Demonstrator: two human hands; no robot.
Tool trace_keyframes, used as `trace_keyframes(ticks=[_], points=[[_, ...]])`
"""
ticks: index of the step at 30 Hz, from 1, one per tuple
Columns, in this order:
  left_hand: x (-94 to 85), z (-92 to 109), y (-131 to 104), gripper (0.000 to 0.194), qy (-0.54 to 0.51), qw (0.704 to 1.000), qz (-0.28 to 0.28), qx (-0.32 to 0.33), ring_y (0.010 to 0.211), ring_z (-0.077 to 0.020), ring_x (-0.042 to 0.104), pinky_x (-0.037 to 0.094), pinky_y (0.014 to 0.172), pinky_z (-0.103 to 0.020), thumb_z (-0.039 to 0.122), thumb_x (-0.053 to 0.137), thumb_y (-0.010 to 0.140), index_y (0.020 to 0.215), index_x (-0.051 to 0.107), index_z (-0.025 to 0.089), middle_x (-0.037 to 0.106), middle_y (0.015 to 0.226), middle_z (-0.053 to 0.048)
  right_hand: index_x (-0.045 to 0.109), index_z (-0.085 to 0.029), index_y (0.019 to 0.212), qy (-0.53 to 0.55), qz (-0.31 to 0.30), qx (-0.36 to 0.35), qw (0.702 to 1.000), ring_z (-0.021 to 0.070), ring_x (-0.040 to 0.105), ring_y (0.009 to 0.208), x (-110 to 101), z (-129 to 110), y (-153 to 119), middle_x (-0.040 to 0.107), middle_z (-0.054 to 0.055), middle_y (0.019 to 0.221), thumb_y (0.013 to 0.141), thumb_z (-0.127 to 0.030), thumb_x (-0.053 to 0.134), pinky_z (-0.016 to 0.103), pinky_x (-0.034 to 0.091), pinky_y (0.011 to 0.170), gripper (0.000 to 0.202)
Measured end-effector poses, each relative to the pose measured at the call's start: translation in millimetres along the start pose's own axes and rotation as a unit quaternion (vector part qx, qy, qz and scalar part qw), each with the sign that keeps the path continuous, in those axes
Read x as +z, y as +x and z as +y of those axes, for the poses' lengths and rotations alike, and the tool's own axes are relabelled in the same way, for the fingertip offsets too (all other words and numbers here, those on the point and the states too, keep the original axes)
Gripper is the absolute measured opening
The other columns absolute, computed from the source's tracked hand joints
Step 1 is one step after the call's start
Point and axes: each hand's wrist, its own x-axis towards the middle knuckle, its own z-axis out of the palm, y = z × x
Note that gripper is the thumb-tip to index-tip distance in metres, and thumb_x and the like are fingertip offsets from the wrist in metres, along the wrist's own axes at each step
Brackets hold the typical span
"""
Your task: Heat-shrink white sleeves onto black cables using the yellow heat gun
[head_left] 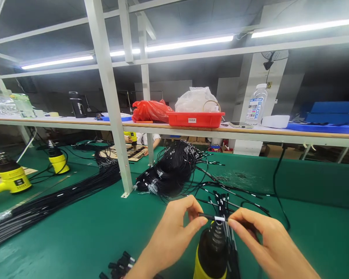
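Observation:
A thin black cable (pixel 207 216) with a white sleeve (pixel 220 219) on it stretches level between my two hands. My left hand (pixel 174 228) pinches its left end between thumb and forefinger. On the other side, my right hand (pixel 260 236) pinches it just right of the white sleeve. Right below the sleeve stands a yellow and black heat gun (pixel 212 248), its nozzle pointing up. Behind and beside the gun lies a bunch of black cables (pixel 222 201) with white marks. Several black connector ends (pixel 120 265) lie near my left forearm.
A large heap of black cables (pixel 171 166) lies on the green table (pixel 90 228), with a long cable bundle (pixel 61 197) at left. Two more heat guns (pixel 16 178) stand far left. A white post (pixel 109 85) carries the shelf with a red tray (pixel 196 120). Another person works behind it.

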Motion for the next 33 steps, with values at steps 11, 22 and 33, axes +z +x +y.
trace_keyframes(ticks=[11, 22, 33], points=[[-0.2, -1.5, 4.6, 0.04, 0.066, 0.997, -0.045, 0.015, 0.061, -0.0107, 0.036, 0.026, 0.057, -0.025, 0.038, 0.041, 0.101, 0.067, 0.049, 0.018, 0.044, 0.062, 0.006, 0.061, -0.026, 0.075, 0.01, 0.01, -0.02, 1.0, 0.0164, 0.057, 0.065, -4.0, -4.9, -1.0, 0.064, -0.003, 0.072, 0.097, -0.048, 0.041, 0.024, 0.044, 0.056, 0.036], [3.4, -0.7, 1.8, 0.02, 0.012, 1.0, -0.007, 0.028, 0.072, -0.0121, 0.045, 0.033, 0.066, -0.023, 0.031, 0.053, 0.096, 0.08, 0.055, 0.019, 0.053, 0.075, 0.005, 0.061, -0.026, 0.074, 0.01, 0.006, -0.009, 1.0, 0.0179, 0.058, 0.067, -4.7, 1.6, -0.4, 0.064, -0.002, 0.071, 0.097, -0.052, 0.04, 0.026, 0.045, 0.059, 0.041], [1.6, -3.4, 2.7, 0.043, 0.061, 0.998, -0.03, 0.013, 0.059, -0.0109, 0.04, 0.028, 0.057, -0.026, 0.04, 0.041, 0.101, 0.066, 0.05, 0.018, 0.047, 0.06, 0.006, 0.067, -0.028, 0.076, 0.04, 0.033, -0.01, 0.999, 0.0174, 0.062, 0.07, -2.2, -1.6, -0.3, 0.068, -0.003, 0.074, 0.095, -0.05, 0.048, 0.023, 0.046, 0.059, 0.034]])
